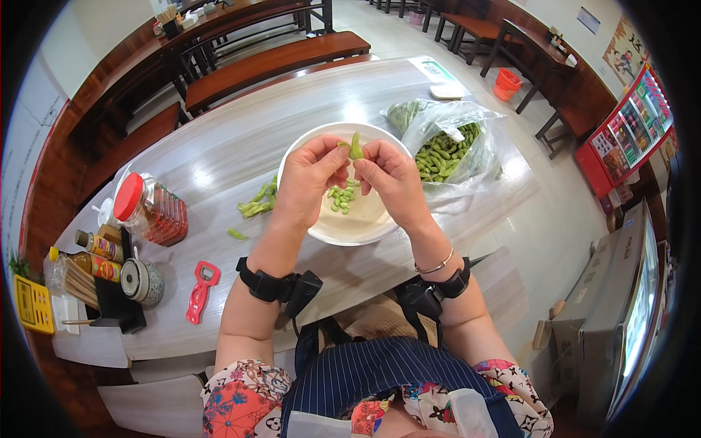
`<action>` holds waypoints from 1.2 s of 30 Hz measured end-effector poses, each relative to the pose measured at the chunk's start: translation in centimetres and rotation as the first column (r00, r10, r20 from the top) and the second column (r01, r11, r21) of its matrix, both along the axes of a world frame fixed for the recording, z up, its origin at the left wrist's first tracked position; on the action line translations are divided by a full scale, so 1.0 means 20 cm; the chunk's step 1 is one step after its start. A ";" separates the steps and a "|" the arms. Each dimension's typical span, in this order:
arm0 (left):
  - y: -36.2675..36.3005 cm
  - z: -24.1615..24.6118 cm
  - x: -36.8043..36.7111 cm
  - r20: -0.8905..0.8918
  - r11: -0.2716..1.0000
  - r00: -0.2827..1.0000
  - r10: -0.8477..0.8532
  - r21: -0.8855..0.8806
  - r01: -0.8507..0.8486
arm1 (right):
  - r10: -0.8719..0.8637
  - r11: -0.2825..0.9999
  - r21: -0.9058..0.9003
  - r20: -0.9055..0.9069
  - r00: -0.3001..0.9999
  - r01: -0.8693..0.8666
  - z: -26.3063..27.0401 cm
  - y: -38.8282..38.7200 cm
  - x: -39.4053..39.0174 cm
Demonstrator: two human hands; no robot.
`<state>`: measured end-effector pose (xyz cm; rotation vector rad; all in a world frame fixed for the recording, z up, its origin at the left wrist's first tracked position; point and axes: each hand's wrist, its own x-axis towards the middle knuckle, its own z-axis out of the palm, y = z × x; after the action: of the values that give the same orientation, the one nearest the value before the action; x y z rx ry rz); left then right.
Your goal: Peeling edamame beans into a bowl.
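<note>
Both of my hands are raised over a white bowl (358,236) on the table. Between my left hand (320,169) and my right hand (386,169) a green soybean pod (356,147) stands upright, pinched by the right fingertips. The left fingertips hold a small green piece of pod beside it. Shelled green soybeans (343,198) lie in the bowl under my hands. To the right of the bowl is an open clear plastic bag (482,164) full of whole pods (446,153). Loose pods (254,205) lie left of the bowl, partly hidden by my left forearm.
On the wood-grain table (230,153), a red-lidded plastic jar (159,211), a red bottle opener (203,293), sauce bottles (101,246) and a ceramic pot (142,282) stand or lie at left. A white object (446,92) lies at the far edge. Benches (274,63) are beyond.
</note>
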<state>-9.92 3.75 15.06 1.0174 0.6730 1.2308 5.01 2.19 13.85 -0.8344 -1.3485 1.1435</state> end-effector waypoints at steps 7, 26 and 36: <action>0.05 -0.04 -0.06 0.228 0.919 0.913 -0.337 -0.128 0.372 | 0.198 0.979 -0.012 -0.120 0.973 -0.201 -0.01 0.03 0.06; 0.03 0.00 -0.01 -0.583 0.964 0.810 0.064 0.246 0.102 | -0.542 0.799 0.581 0.588 0.601 0.153 -0.07 0.01 0.02; 0.09 0.03 -0.18 -0.715 0.931 0.615 0.332 0.354 -0.092 | -0.677 0.733 0.450 0.562 0.476 0.511 -0.13 0.15 0.58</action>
<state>-13.47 5.54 15.70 1.7924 1.3463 1.0791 16.51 5.14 11.22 -1.5213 -1.5368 0.0545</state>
